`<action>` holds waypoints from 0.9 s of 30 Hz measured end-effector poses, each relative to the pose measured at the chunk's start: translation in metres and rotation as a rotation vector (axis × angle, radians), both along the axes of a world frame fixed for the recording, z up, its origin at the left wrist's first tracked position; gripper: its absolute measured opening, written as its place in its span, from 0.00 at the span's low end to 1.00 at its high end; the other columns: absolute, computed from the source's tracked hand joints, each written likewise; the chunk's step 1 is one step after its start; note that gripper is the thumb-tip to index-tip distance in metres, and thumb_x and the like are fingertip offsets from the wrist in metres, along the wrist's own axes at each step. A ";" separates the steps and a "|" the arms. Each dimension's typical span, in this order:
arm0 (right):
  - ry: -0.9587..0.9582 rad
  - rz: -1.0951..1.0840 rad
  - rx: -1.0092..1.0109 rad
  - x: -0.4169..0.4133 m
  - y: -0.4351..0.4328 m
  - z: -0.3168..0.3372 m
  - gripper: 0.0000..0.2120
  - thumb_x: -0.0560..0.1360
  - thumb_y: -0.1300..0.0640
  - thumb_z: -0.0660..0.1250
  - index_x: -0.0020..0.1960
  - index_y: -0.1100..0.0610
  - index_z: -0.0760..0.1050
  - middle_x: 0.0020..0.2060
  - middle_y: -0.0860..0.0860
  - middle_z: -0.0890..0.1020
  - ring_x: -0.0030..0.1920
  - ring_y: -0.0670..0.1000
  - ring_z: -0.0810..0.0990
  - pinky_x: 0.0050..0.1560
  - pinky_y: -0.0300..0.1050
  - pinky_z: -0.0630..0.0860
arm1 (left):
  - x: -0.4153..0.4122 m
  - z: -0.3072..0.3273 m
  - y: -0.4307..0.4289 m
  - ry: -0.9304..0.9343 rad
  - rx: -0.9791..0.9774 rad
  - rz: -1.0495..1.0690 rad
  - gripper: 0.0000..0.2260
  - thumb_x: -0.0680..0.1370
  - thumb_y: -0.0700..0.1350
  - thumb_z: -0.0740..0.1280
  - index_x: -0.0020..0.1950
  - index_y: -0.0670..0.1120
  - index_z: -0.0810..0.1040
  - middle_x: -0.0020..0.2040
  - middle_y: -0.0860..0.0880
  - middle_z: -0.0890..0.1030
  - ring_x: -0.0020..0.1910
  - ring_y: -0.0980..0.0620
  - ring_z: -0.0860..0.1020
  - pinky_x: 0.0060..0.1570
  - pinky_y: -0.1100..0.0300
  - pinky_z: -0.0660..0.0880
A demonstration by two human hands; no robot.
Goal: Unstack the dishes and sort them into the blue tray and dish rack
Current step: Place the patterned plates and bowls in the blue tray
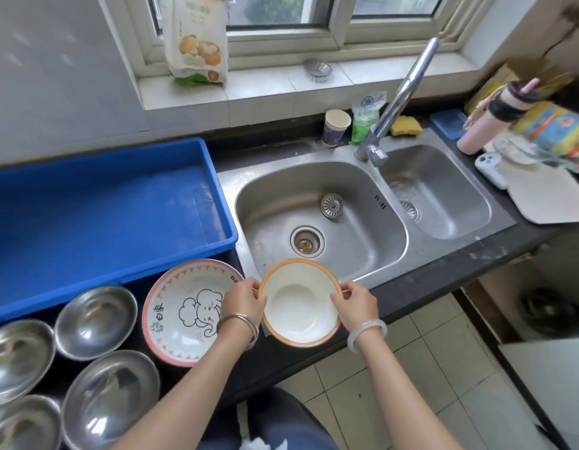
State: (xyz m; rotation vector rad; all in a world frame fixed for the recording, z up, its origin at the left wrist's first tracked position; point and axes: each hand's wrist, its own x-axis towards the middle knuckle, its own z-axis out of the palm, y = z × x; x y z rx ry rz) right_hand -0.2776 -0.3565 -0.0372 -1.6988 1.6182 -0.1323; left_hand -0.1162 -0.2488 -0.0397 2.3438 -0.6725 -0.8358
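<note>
Both hands pinch one bowl by its rim, the left hand [246, 298] and right hand [354, 302] on opposite sides, over the counter edge before the sink [362, 254]. It is white inside (orange-rimmed). Beside it lie an elephant plate [184, 311] and four steel bowls [95, 321]; the blue tray [103, 216] holds nothing.

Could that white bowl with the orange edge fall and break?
Possibly. The left hand and right hand pinch the orange-rimmed white bowl only at its rim, above the front edge of the black counter, so a slip might drop it onto the tiled floor. Carried left toward the blue plastic tray, it could also clip the pink-rimmed elephant plate close beside it.
</note>
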 end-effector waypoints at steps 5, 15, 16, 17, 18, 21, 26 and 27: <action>-0.021 0.032 0.027 -0.002 0.002 -0.001 0.06 0.75 0.55 0.63 0.52 0.52 0.74 0.38 0.47 0.79 0.38 0.48 0.78 0.36 0.40 0.72 | -0.001 0.002 0.005 0.028 -0.038 0.019 0.08 0.74 0.42 0.67 0.53 0.45 0.79 0.42 0.50 0.80 0.40 0.53 0.75 0.39 0.63 0.71; -0.012 0.259 -0.311 0.031 0.010 0.024 0.12 0.77 0.59 0.61 0.60 0.57 0.74 0.56 0.52 0.79 0.59 0.55 0.74 0.60 0.47 0.69 | 0.033 0.012 0.037 0.011 -0.114 0.157 0.12 0.75 0.42 0.66 0.59 0.47 0.77 0.56 0.48 0.81 0.46 0.53 0.77 0.46 0.61 0.73; -0.024 0.317 -0.358 0.042 0.013 0.026 0.12 0.77 0.59 0.61 0.59 0.57 0.75 0.56 0.52 0.79 0.59 0.55 0.73 0.62 0.46 0.67 | 0.039 0.012 0.044 -0.005 -0.113 0.190 0.13 0.75 0.41 0.66 0.59 0.47 0.77 0.57 0.48 0.81 0.49 0.51 0.78 0.46 0.60 0.73; -0.035 0.374 -0.374 0.055 0.017 0.026 0.12 0.77 0.59 0.61 0.59 0.56 0.75 0.56 0.51 0.79 0.60 0.54 0.73 0.62 0.44 0.67 | 0.046 0.013 0.051 -0.022 -0.106 0.222 0.13 0.75 0.41 0.66 0.60 0.47 0.77 0.58 0.48 0.81 0.52 0.49 0.78 0.47 0.59 0.73; -0.045 0.431 -0.357 0.068 0.020 0.026 0.13 0.77 0.58 0.61 0.60 0.55 0.74 0.57 0.51 0.79 0.61 0.53 0.73 0.62 0.44 0.67 | 0.052 0.013 0.059 -0.042 -0.093 0.250 0.14 0.75 0.41 0.66 0.61 0.46 0.76 0.59 0.47 0.80 0.55 0.47 0.78 0.50 0.59 0.73; -0.013 0.612 -0.239 0.109 0.033 0.020 0.16 0.77 0.55 0.60 0.64 0.54 0.72 0.59 0.51 0.79 0.60 0.52 0.75 0.61 0.45 0.70 | 0.066 0.011 0.082 -0.097 -0.020 0.307 0.17 0.74 0.40 0.66 0.63 0.46 0.75 0.64 0.44 0.74 0.61 0.44 0.73 0.60 0.54 0.70; 0.252 0.895 -0.166 0.157 0.044 0.000 0.17 0.78 0.52 0.57 0.66 0.54 0.68 0.56 0.56 0.81 0.55 0.59 0.78 0.51 0.49 0.74 | 0.070 0.006 0.107 -0.040 0.040 0.409 0.21 0.72 0.37 0.65 0.66 0.45 0.72 0.64 0.41 0.71 0.59 0.42 0.73 0.61 0.51 0.71; 0.272 0.905 -0.143 0.162 0.044 -0.003 0.15 0.78 0.52 0.57 0.63 0.53 0.69 0.53 0.57 0.81 0.52 0.59 0.79 0.47 0.48 0.73 | 0.070 0.005 0.110 -0.005 0.036 0.412 0.22 0.72 0.36 0.65 0.66 0.45 0.71 0.63 0.41 0.71 0.58 0.43 0.74 0.60 0.51 0.72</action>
